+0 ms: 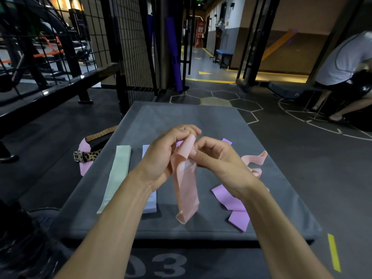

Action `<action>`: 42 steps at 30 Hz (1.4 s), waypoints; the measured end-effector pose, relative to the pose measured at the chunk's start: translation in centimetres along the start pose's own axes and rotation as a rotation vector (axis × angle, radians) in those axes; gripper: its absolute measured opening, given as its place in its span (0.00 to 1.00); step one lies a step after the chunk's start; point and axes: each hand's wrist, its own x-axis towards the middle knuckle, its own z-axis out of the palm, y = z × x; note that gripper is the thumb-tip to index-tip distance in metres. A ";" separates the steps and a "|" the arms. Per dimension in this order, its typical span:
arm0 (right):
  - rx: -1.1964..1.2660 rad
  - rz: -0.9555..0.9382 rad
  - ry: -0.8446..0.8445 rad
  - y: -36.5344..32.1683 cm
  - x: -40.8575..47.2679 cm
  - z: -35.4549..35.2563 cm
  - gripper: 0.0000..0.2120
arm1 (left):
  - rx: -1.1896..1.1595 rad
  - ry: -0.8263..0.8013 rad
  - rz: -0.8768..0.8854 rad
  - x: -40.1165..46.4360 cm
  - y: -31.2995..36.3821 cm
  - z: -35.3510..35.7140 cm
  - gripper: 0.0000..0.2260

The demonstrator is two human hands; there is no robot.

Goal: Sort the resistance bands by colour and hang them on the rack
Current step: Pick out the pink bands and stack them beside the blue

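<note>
Both hands pinch the peach band (186, 190) at its top, left hand (161, 156) and right hand (217, 164), above the tabletop (181, 115). The left forearm partly hides the lilac band (150, 204); the right wrist covers part of the purple band (233, 206). Green band (116, 176) lies flat at left.

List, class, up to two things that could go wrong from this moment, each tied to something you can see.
1. Both hands, left hand and right hand, pinch only the top of the peach band; its long tail hangs free and might slip or twist.
2. The purple band lies crumpled near the mat edge beside another peach band, so colours could get mixed or fall off.
</note>
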 end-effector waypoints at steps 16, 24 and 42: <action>-0.033 -0.006 0.083 0.5 -0.2 -1.3 0.16 | 0.497 0.228 0.465 -0.2 0.9 -0.8 0.01; -0.201 0.339 -0.282 4.1 -1.4 -1.3 0.10 | 0.333 0.389 0.453 0.1 1.2 -0.8 0.05; 0.021 0.547 0.488 7.1 -1.7 -9.8 0.10 | 0.584 0.625 -0.056 -0.6 -1.3 -10.0 0.07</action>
